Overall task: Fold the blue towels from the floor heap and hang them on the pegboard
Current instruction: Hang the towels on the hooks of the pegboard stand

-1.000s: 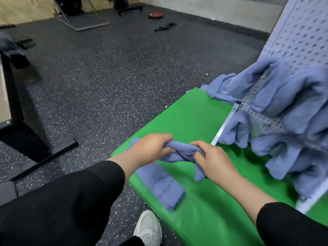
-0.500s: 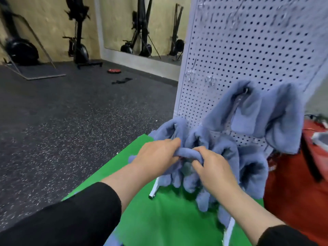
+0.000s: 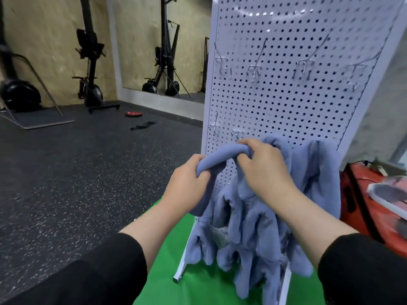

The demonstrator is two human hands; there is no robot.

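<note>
I hold a folded blue towel [image 3: 222,156] bunched between both hands in front of the white pegboard [image 3: 286,95]. My left hand [image 3: 187,186] grips its lower left end. My right hand [image 3: 264,170] grips its upper right end, close to a metal hook [image 3: 237,134] in the lower row. Several blue towels [image 3: 308,183] hang from the board's lower hooks, partly hidden behind my hands. The floor heap is out of view.
An upper row of bare hooks [image 3: 254,70] runs across the board. The board stands on a green mat [image 3: 171,249]. A red bag [image 3: 361,194] lies at the right. Dark rubber floor [image 3: 77,172] with gym machines [image 3: 90,69] spreads to the left.
Both hands have lifted the folded towel from the green mat up to the pegboard's lower hooks. My view has swung up from the mat to the board.
</note>
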